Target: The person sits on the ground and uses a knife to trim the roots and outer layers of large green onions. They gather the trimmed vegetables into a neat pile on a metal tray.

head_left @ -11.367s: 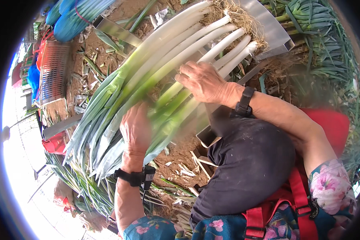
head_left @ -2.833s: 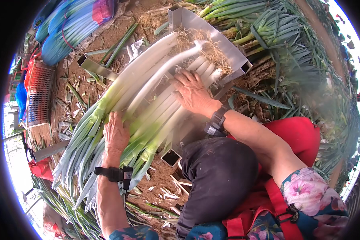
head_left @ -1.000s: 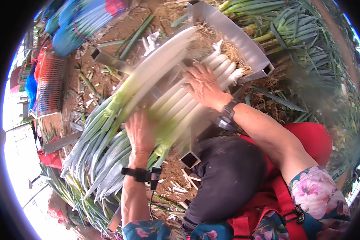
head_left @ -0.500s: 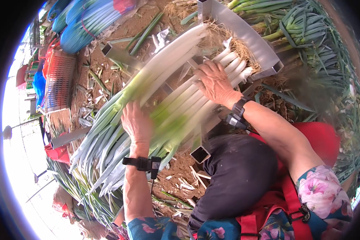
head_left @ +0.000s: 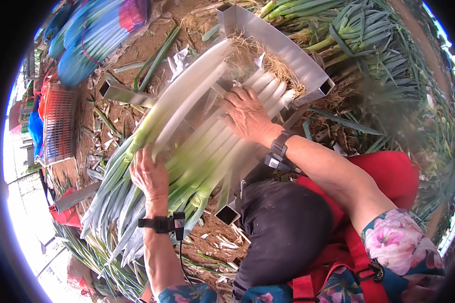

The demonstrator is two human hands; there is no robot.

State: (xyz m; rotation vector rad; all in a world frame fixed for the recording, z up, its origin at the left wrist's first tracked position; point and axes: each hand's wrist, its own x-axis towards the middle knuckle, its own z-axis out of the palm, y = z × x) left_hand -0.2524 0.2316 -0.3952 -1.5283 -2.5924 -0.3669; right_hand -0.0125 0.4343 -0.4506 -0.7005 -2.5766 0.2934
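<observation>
Long leeks (head_left: pixel 202 86) with white stems, rootlets and green leaves lie in two groups across a metal frame (head_left: pixel 258 28), rootlets toward its raised plate, a gap between their white parts. My left hand (head_left: pixel 149 174) has its fingers curled over the left group where white turns green; the fingertips are partly hidden among the leaves. My right hand (head_left: pixel 247 113) rests on the white stems of the right group, fingers spread and slightly bent. The hollow tube end (head_left: pixel 226 214) of the frame is beside my knee.
More leeks (head_left: pixel 354 55) are heaped at right and lower left. Blue-wrapped bundles (head_left: pixel 86 45) lie upper left, above a red crate (head_left: pixel 58 121). Loose leaves and scraps litter the dirt (head_left: pixel 212 237). My dark-trousered knee (head_left: pixel 288 227) rests by a red seat (head_left: pixel 392 177).
Since 2.8 seconds ago, a curved stem that lay between the groups has shifted to the left group, widening the gap. In the last half second mostly the camera's view has shifted.
</observation>
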